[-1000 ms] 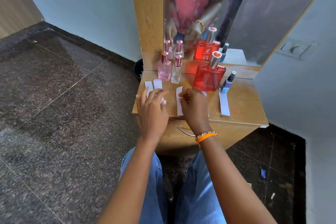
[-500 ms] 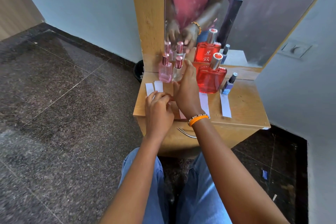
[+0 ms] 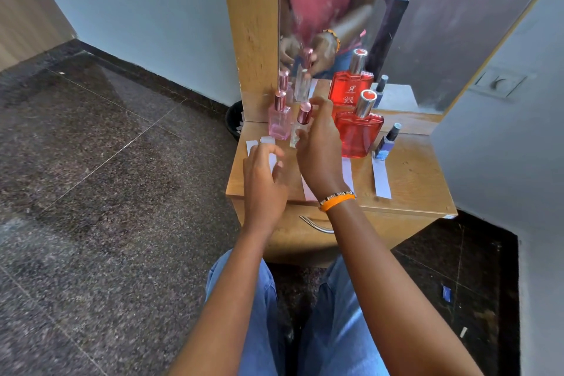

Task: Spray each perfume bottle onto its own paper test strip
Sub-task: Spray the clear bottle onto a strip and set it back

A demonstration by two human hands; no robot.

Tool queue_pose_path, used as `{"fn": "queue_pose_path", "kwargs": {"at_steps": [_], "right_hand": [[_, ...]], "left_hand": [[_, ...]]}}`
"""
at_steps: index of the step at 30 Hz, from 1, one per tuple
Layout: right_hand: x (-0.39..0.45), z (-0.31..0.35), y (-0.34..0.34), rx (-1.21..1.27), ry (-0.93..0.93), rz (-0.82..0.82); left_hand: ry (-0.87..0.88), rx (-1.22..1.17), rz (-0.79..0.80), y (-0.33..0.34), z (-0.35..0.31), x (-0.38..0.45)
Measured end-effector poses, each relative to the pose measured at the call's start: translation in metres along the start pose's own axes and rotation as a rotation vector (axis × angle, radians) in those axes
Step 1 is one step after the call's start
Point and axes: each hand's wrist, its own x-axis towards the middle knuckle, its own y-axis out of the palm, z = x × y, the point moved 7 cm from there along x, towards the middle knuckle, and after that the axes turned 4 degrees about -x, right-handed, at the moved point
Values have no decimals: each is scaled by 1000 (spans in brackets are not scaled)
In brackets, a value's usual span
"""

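Note:
On the small wooden dresser top (image 3: pixel 412 180) stand a pink square bottle (image 3: pixel 279 120), a slim clear bottle with a pink cap (image 3: pixel 300 123), a big red bottle (image 3: pixel 358 131) and a small blue bottle (image 3: pixel 387 143). White paper strips lie in front of them, one under the blue bottle (image 3: pixel 381 175), others at the left edge (image 3: pixel 259 143) partly covered by my hands. My right hand (image 3: pixel 317 149) is closed around the slim clear bottle, lifted slightly and tilted. My left hand (image 3: pixel 264 180) hovers over the left strips, fingers apart, holding nothing.
A mirror (image 3: pixel 427 24) rises behind the bottles and doubles them. A drawer handle (image 3: pixel 314 224) sits below the top. A dark bin (image 3: pixel 233 123) stands left of the dresser. A wall (image 3: pixel 503 146) closes in on the right. My knees are under the front edge.
My right hand went from the strips up to the slim clear bottle and took hold of it. My left hand slid forward over the left strips.

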Motion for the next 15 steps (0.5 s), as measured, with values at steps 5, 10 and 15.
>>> {"fn": "queue_pose_path", "kwargs": {"at_steps": [5, 10, 15], "right_hand": [[-24, 5, -30, 151, -3, 78], [-34, 3, -52, 185, 50, 106], [-31, 0, -69, 351, 91, 56]], "left_hand": [[1, -193, 235, 15, -13, -1], [19, -218, 329, 31, -24, -14], [-20, -257, 369, 44, -30, -25]]}}
